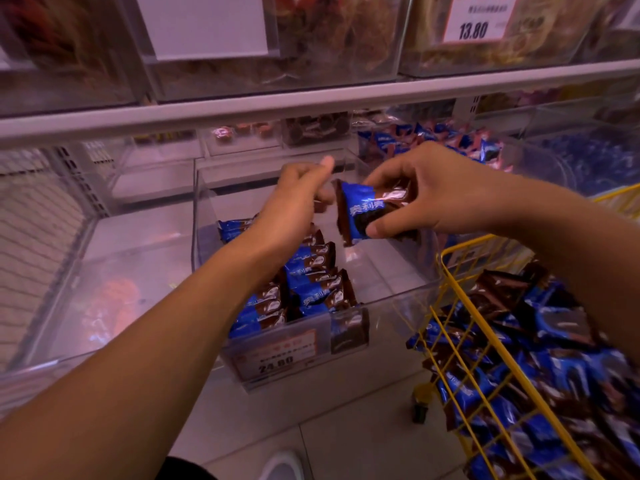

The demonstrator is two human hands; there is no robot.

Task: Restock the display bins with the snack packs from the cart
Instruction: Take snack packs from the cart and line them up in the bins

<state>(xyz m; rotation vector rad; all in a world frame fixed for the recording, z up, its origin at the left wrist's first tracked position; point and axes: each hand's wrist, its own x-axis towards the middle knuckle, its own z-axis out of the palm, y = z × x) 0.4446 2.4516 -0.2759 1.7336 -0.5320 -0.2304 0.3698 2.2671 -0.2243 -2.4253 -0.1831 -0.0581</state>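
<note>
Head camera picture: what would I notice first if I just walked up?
First, the blue-and-brown snack pack that the right hand holds up in the middle, above the clear bin. The left hand is curled beside it, over the row of packs already in the bin. At the right, a yellow cart is piled with more of the same packs.
</note>
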